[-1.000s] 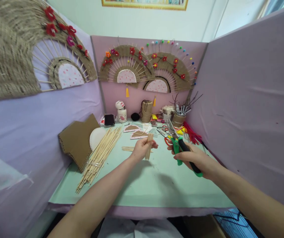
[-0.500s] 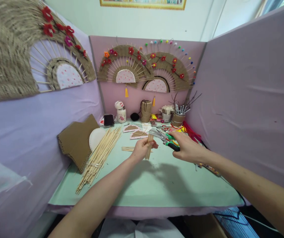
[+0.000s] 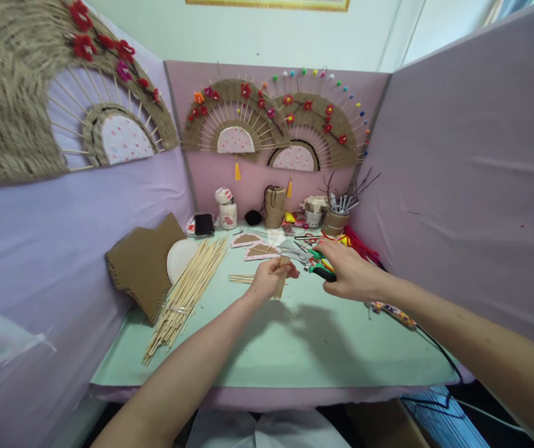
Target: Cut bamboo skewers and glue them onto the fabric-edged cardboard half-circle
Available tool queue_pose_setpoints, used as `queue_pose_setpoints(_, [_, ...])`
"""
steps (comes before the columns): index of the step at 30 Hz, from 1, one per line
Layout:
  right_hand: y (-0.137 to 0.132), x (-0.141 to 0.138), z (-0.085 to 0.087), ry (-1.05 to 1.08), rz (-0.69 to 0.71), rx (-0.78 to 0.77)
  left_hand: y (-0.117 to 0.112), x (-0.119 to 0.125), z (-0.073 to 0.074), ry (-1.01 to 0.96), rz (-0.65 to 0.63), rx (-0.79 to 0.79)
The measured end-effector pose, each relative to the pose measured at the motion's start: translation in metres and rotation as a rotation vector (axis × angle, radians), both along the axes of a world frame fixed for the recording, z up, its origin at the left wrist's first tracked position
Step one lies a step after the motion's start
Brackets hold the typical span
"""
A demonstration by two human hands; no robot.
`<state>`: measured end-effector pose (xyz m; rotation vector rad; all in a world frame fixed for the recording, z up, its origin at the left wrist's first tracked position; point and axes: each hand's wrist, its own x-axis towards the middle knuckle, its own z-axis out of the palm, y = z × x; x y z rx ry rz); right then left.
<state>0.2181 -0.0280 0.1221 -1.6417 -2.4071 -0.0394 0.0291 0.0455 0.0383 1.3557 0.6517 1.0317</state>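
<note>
My left hand (image 3: pixel 267 279) is closed around a short bundle of cut bamboo sticks (image 3: pixel 280 284), held upright above the green table top (image 3: pixel 294 348). My right hand (image 3: pixel 348 270) grips green-and-black handled cutters (image 3: pixel 316 262), their metal blades pointing left toward the top of the bundle. A few short sticks (image 3: pixel 241 279) lie on the table just left of my left hand.
A long pile of bamboo skewers (image 3: pixel 187 292) lies at the left, beside cardboard pieces (image 3: pixel 143 264) and a white paper plate (image 3: pixel 179 258). Jars, twine, a tool cup (image 3: pixel 335 221) and red pipe cleaners (image 3: pixel 362 247) crowd the back. Woven fans hang on purple partition walls.
My right hand has swung the cutters from upright at the right to lying level, blades now close to the stick bundle. My left hand has barely moved.
</note>
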Motion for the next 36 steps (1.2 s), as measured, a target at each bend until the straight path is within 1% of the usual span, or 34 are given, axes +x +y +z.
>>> queue_pose_setpoints(11, [0.001, -0.002, 0.003, 0.008, 0.027, -0.019, -0.002, -0.001, 0.002, -0.004, -0.006, -0.012])
queue_pose_setpoints(20, [0.000, -0.006, 0.016, -0.046, -0.002, -0.068, 0.000, -0.001, 0.002, 0.002, -0.014, -0.034])
queue_pose_setpoints(25, [0.001, -0.006, 0.019, -0.048, 0.004, -0.063, 0.001, -0.001, 0.001, 0.001, -0.019, -0.040])
queue_pose_setpoints(31, [0.000, -0.008, 0.023, -0.079, -0.003, -0.066, 0.001, -0.001, 0.001, 0.026, -0.009, -0.025])
queue_pose_setpoints(36, [0.001, -0.010, 0.028, -0.155, -0.011, -0.068, 0.002, 0.001, 0.000, 0.011, -0.026, 0.006])
